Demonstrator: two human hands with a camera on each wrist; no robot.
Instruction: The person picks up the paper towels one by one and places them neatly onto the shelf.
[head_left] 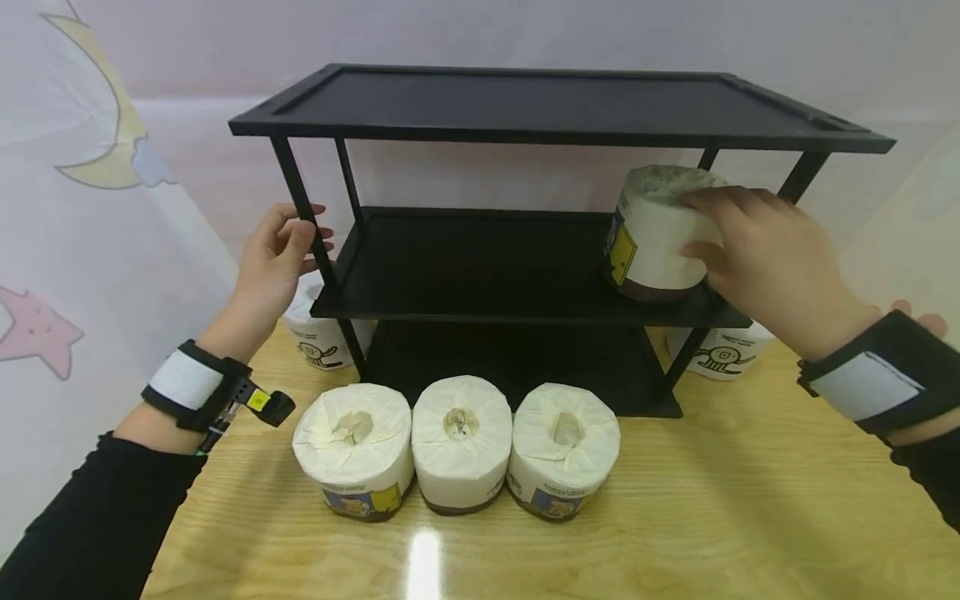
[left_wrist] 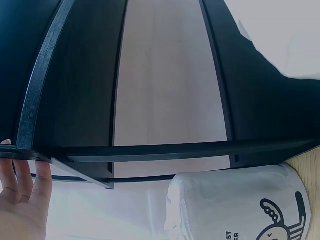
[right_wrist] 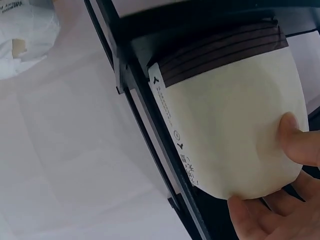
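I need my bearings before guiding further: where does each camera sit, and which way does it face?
Head: on the person's head, facing forward and down at the black rack; the left hand, right hand and both forearms show.
Left wrist: on that wrist, facing the rack's left end and a paper-wrapped roll beside it; left fingers show at lower left.
Right wrist: on that wrist, facing the held roll; right thumb and fingers show at lower right.
Shared: head and right wrist both show the held roll.

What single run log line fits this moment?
right hand: grips paper roll at middle shelf | left hand: holds rack post | three rolls: on table
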